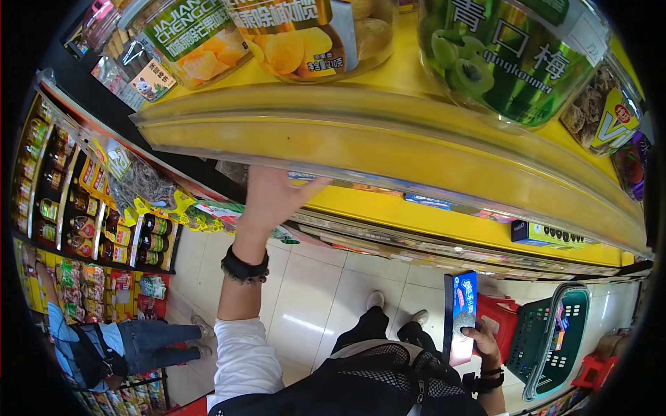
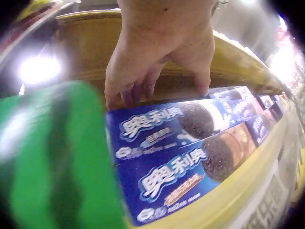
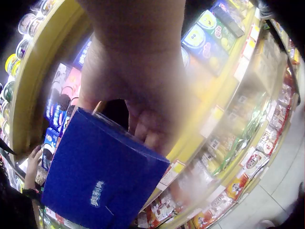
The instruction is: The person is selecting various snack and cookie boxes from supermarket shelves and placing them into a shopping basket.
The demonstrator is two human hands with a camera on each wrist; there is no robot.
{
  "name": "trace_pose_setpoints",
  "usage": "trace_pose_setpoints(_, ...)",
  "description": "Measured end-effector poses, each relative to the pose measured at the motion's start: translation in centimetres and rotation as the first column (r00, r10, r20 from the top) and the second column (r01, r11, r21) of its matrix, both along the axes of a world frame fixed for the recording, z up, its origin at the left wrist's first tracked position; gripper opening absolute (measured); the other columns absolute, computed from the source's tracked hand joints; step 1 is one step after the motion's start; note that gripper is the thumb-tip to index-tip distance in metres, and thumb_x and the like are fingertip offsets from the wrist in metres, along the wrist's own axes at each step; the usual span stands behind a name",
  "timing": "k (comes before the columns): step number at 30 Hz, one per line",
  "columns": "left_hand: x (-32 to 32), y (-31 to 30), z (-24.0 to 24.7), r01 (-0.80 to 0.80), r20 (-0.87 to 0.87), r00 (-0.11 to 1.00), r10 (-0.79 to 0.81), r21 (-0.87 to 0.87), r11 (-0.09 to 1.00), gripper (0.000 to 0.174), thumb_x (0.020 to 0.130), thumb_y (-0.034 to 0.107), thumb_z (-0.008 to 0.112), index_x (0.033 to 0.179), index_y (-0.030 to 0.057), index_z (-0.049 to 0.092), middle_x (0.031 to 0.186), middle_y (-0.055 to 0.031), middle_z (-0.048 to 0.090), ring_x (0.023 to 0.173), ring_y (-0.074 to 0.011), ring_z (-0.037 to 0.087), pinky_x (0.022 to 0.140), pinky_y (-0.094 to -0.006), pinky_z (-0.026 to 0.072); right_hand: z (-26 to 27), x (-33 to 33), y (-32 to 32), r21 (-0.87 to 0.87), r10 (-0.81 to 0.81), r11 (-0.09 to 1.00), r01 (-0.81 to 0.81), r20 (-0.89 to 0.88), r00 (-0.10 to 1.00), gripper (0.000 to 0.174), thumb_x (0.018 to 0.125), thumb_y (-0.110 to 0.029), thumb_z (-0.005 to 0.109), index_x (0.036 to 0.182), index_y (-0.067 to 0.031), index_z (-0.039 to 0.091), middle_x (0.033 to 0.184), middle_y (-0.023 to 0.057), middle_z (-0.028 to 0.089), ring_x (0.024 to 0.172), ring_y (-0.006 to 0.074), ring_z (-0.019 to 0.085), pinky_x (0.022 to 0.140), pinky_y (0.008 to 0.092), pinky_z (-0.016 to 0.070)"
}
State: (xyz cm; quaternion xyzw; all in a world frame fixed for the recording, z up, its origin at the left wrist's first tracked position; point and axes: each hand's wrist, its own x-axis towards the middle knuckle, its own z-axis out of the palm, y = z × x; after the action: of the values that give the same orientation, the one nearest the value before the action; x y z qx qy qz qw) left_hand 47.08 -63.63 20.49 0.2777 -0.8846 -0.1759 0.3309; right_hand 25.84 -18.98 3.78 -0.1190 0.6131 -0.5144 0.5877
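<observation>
My left hand point(image 1: 277, 197) reaches in under the yellow shelf edge. In the left wrist view its fingers are spread and point down, the tips right at the back top edge of a blue Oreo cookie box point(image 2: 157, 129). Another blue Oreo box point(image 2: 190, 174) lies in front of that one. My right hand point(image 1: 485, 341) grips a blue Oreo cookie box point(image 1: 463, 312) low at my side. Seen from the right wrist, the plain blue side of this held box point(image 3: 105, 167) faces the camera, below the fingers.
Large plastic jars point(image 1: 506, 62) stand on the upper yellow shelf point(image 1: 388, 132). Hanging snack packs point(image 1: 146, 180) are left of my arm. A green shopping basket point(image 1: 555, 340) stands on the right, beside a red one point(image 1: 496, 319). Another person point(image 1: 132, 347) is at the lower left.
</observation>
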Motion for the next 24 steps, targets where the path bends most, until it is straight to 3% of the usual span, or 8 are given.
trace_pose_setpoints(1, -0.7, 0.5, 0.1, 0.041, 0.112, 0.993, -0.022, -0.175, 0.984, 0.044, 0.072, 0.026, 0.073, 0.106, 0.0031, 0.059, 0.105, -0.0176, 0.059, 0.098, -0.0372, 0.053, 0.088, -0.0413, 0.0408, 0.0, 0.0, -0.2, -0.008, 0.003, 1.000, -0.003, -0.014, 1.000, 0.041, 0.074, -0.015, 0.067, 0.109, 0.0042, 0.056, 0.098, 0.0092, 0.063, 0.091, 0.0176, 0.059, 0.086, 0.0294, 0.0436)
trace_pose_setpoints(7, -2.1, -0.2, -1.8, 0.088, 0.276, 0.961, -0.027, -0.212, 0.973, 0.046, 0.076, 0.035, 0.068, 0.107, 0.0029, 0.058, 0.107, -0.0181, 0.056, 0.100, -0.0376, 0.050, 0.086, -0.0462, 0.0389, 0.4, 0.1, -0.7, -0.025, 0.035, 0.999, -0.036, -0.025, 0.999, 0.041, 0.074, -0.015, 0.067, 0.109, 0.0041, 0.056, 0.099, 0.0098, 0.064, 0.090, 0.0181, 0.060, 0.086, 0.0298, 0.0443)
trace_pose_setpoints(10, -2.1, 0.2, -1.2, 0.110, 0.270, 0.963, -0.018, -0.328, 0.938, 0.046, 0.076, 0.034, 0.068, 0.108, 0.0026, 0.057, 0.108, -0.0188, 0.055, 0.102, -0.0381, 0.049, 0.087, -0.0462, 0.0384, 0.3, 0.1, -0.4, -0.028, 0.058, 0.998, -0.059, -0.039, 0.998, 0.041, 0.074, -0.015, 0.067, 0.109, 0.0040, 0.056, 0.099, 0.0103, 0.063, 0.089, 0.0182, 0.060, 0.085, 0.0297, 0.0449)
trace_pose_setpoints(16, -2.6, 1.3, -0.1, 0.069, 0.158, 0.987, -0.018, -0.328, 0.942, 0.045, 0.076, 0.032, 0.068, 0.108, 0.0015, 0.057, 0.102, -0.0198, 0.058, 0.096, -0.0396, 0.051, 0.084, -0.0455, 0.0411, 1.0, 0.6, -0.2, -0.078, 0.009, 0.997, -0.015, -0.067, 0.998, 0.040, 0.075, -0.010, 0.067, 0.110, 0.0050, 0.056, 0.099, 0.0095, 0.063, 0.092, 0.0167, 0.059, 0.086, 0.0300, 0.0455)
trace_pose_setpoints(17, -2.2, 2.0, 0.2, 0.094, 0.157, 0.987, -0.046, -0.310, 0.946, 0.045, 0.076, 0.032, 0.068, 0.108, 0.0015, 0.057, 0.102, -0.0198, 0.058, 0.096, -0.0396, 0.051, 0.084, -0.0455, 0.0411, 2.0, 0.5, -0.6, -0.047, -0.003, 0.999, -0.001, -0.094, 0.996, 0.040, 0.075, -0.009, 0.068, 0.111, 0.0043, 0.056, 0.099, 0.0083, 0.063, 0.093, 0.0159, 0.059, 0.086, 0.0299, 0.0458)
trace_pose_setpoints(19, -0.9, 3.8, 0.8, -0.047, -0.059, 0.998, 0.035, -0.220, 0.974, 0.040, 0.079, 0.025, 0.067, 0.109, -0.0003, 0.057, 0.102, -0.0192, 0.059, 0.095, -0.0379, 0.055, 0.083, -0.0431, 0.0429, 2.3, -0.2, -0.8, -0.019, 0.063, 0.997, -0.069, -0.219, 0.974, 0.038, 0.075, -0.011, 0.069, 0.109, 0.0029, 0.058, 0.098, 0.0073, 0.064, 0.093, 0.0153, 0.059, 0.085, 0.0298, 0.0466)
trace_pose_setpoints(22, -0.2, 8.7, 0.8, 0.156, -0.088, 0.983, -0.158, -0.040, 0.987, 0.036, 0.082, 0.014, 0.061, 0.113, -0.0028, 0.055, 0.111, -0.0200, 0.058, 0.101, -0.0355, 0.056, 0.087, -0.0397, 0.0435, 4.0, -1.4, -1.3, -0.034, 0.101, 0.992, -0.119, -0.332, 0.938, 0.034, 0.075, -0.010, 0.071, 0.105, 0.0027, 0.059, 0.094, 0.0065, 0.064, 0.089, 0.0124, 0.058, 0.079, 0.0281, 0.0475)
trace_pose_setpoints(24, -0.7, 11.5, -0.4, 0.291, -0.050, 0.956, -0.289, 0.031, 0.956, 0.037, 0.082, 0.011, 0.060, 0.115, -0.0034, 0.053, 0.114, -0.0207, 0.057, 0.104, -0.0353, 0.056, 0.089, -0.0394, 0.0433, 4.9, -1.2, -1.1, -0.056, 0.058, 0.996, -0.075, -0.261, 0.963, 0.035, 0.073, -0.012, 0.074, 0.100, 0.0029, 0.057, 0.091, 0.0072, 0.063, 0.086, 0.0116, 0.059, 0.077, 0.0264, 0.0477)
